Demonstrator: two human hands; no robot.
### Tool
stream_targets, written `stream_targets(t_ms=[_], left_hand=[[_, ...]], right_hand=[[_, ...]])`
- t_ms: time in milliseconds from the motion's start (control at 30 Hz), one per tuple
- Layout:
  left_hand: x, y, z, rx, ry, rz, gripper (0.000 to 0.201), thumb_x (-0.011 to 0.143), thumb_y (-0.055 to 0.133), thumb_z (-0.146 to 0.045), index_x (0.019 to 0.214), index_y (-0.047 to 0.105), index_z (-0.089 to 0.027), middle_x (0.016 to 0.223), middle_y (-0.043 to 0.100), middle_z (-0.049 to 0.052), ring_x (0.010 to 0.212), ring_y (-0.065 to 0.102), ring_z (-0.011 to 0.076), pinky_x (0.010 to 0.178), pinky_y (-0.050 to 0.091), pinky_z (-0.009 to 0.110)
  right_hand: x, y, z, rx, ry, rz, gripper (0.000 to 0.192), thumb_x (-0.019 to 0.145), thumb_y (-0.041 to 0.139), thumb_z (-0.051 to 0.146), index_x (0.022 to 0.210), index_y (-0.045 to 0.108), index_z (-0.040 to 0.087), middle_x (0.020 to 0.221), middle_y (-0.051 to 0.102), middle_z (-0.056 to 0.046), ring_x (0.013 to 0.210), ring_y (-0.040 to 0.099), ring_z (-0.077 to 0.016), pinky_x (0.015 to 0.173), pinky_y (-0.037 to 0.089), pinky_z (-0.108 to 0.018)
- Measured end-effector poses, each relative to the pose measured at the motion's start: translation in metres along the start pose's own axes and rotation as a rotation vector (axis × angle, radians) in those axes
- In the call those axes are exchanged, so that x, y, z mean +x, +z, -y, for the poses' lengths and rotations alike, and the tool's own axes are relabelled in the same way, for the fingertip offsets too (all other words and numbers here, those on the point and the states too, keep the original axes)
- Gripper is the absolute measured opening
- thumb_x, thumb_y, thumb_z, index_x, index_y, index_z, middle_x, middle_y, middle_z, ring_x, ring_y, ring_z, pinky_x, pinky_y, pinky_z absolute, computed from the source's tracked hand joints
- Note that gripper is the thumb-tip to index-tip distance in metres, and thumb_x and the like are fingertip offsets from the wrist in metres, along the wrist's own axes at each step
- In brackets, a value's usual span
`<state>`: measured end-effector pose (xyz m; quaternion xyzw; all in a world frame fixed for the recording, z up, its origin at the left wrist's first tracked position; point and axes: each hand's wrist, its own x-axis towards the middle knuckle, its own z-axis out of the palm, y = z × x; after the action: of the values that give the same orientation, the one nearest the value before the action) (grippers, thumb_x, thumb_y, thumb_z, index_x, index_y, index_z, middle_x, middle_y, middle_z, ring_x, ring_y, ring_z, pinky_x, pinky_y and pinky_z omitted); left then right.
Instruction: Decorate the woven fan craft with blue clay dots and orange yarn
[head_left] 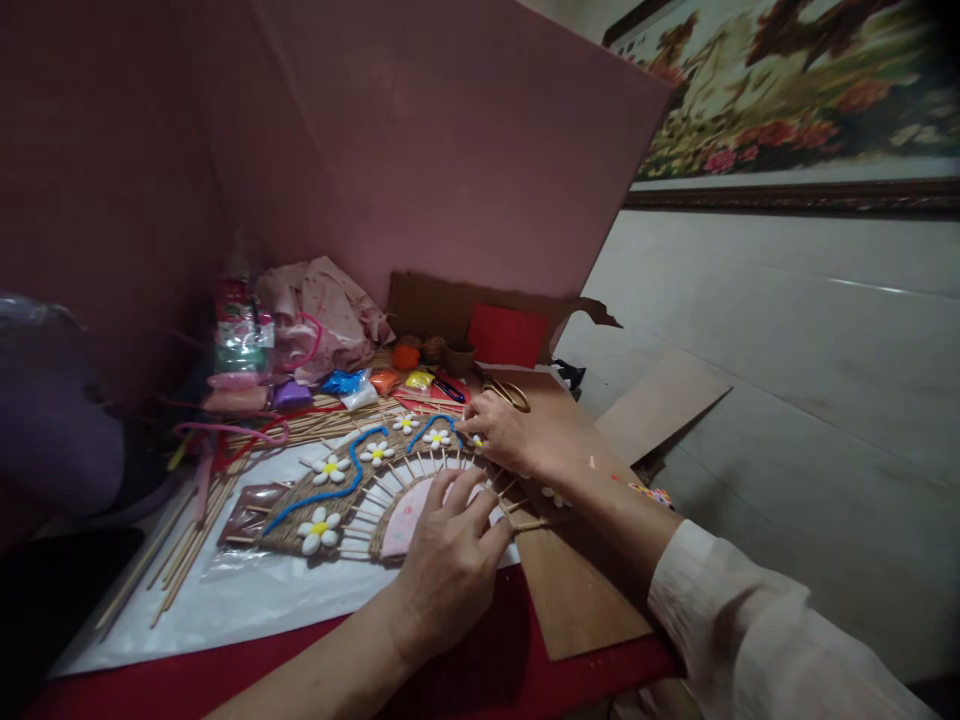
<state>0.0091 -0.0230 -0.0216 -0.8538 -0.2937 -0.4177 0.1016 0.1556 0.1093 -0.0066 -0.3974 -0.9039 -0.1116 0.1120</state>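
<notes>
A: Biggest first. Pink backdrop board (420, 140) behind, red table (495, 670) underneath, white sheet (247, 590) on it, brown board (577, 590) to the right.

B: And the work piece?

A: Woven fan (352, 495), lying flat on the white sheet, its right edge over the brown board. Twine wound over stick ribs, a blue cord and white flowers (319, 530) on it. Loose sticks (187, 550) lie left of it; clay packets (352, 385) and scissors (510, 393) sit behind.

B: Hands?

A: Left hand (450, 560) is spread flat, fingers splayed, pressing on the fan's pink centre (405, 525). Right hand (510, 435) is at the upper rim with fingertips drawn together on something small by a flower (437, 437); can't tell what it pinches.

B: Step?

A: I'd judge decorating: seating a petal or bit at the rim while the other hand steadies the fan. Next move calls for a light, precise press without shifting the ribs or neighbouring flowers.
</notes>
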Motion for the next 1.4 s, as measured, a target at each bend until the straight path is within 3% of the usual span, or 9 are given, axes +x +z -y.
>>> stream_targets(t_ms=[267, 367, 533, 933, 1100, 1400], left_hand=[[-0.002, 0.003, 0.0, 0.01, 0.01, 0.004, 0.017, 0.08, 0.05, -0.008, 0.078, 0.065, -0.015, 0.088, 0.065, 0.01, 0.102, 0.052, 0.0291, 0.086, 0.04, 0.049], [-0.002, 0.002, -0.001, -0.006, 0.03, 0.009, 0.018, 0.082, 0.048, -0.009, 0.078, 0.065, -0.015, 0.084, 0.064, 0.01, 0.101, 0.052, 0.0285, 0.086, 0.04, 0.049], [-0.001, 0.003, -0.001, -0.069, 0.096, 0.054, 0.018, 0.084, 0.048, -0.011, 0.077, 0.064, -0.015, 0.079, 0.061, 0.008, 0.098, 0.052, 0.0261, 0.086, 0.04, 0.046], [-0.001, -0.005, -0.005, -0.152, 0.192, 0.198, 0.008, 0.072, 0.055, -0.012, 0.065, 0.054, -0.016, 0.079, 0.06, 0.006, 0.098, 0.052, 0.0255, 0.088, 0.038, 0.046], [-0.001, -0.005, -0.005, -0.146, 0.183, 0.19, 0.006, 0.072, 0.055, -0.012, 0.068, 0.057, -0.015, 0.079, 0.061, 0.007, 0.098, 0.051, 0.0258, 0.089, 0.037, 0.046], [-0.002, -0.004, -0.005, -0.155, 0.18, 0.185, 0.007, 0.073, 0.054, -0.012, 0.072, 0.059, -0.016, 0.079, 0.062, 0.007, 0.1, 0.052, 0.0256, 0.09, 0.038, 0.046]], right_hand=[[-0.006, 0.0, 0.001, 0.017, 0.005, -0.02, 0.025, 0.09, 0.052, 0.029, 0.111, 0.058, 0.018, 0.114, 0.057, -0.008, 0.097, 0.057, -0.0192, 0.083, 0.049, -0.039], [-0.01, -0.002, -0.001, 0.029, 0.024, -0.043, 0.017, 0.084, 0.056, 0.017, 0.096, 0.068, 0.02, 0.099, 0.06, -0.007, 0.093, 0.051, -0.0191, 0.082, 0.043, -0.035], [-0.015, 0.002, 0.002, 0.049, -0.053, -0.077, 0.027, 0.072, 0.059, 0.005, 0.087, 0.073, 0.022, 0.09, 0.06, -0.006, 0.086, 0.045, -0.0196, 0.075, 0.037, -0.032], [-0.023, 0.0, 0.007, 0.075, -0.104, -0.149, 0.024, 0.073, 0.06, 0.007, 0.086, 0.073, 0.022, 0.087, 0.06, -0.007, 0.085, 0.044, -0.0202, 0.074, 0.036, -0.033], [-0.025, 0.003, 0.011, 0.041, -0.149, -0.115, 0.021, 0.078, 0.059, 0.012, 0.089, 0.073, 0.022, 0.09, 0.061, -0.008, 0.084, 0.044, -0.0205, 0.072, 0.037, -0.033], [-0.029, 0.001, 0.01, 0.137, -0.078, -0.173, 0.028, 0.072, 0.058, 0.001, 0.086, 0.073, 0.021, 0.086, 0.06, -0.006, 0.087, 0.046, -0.0199, 0.075, 0.039, -0.032]])
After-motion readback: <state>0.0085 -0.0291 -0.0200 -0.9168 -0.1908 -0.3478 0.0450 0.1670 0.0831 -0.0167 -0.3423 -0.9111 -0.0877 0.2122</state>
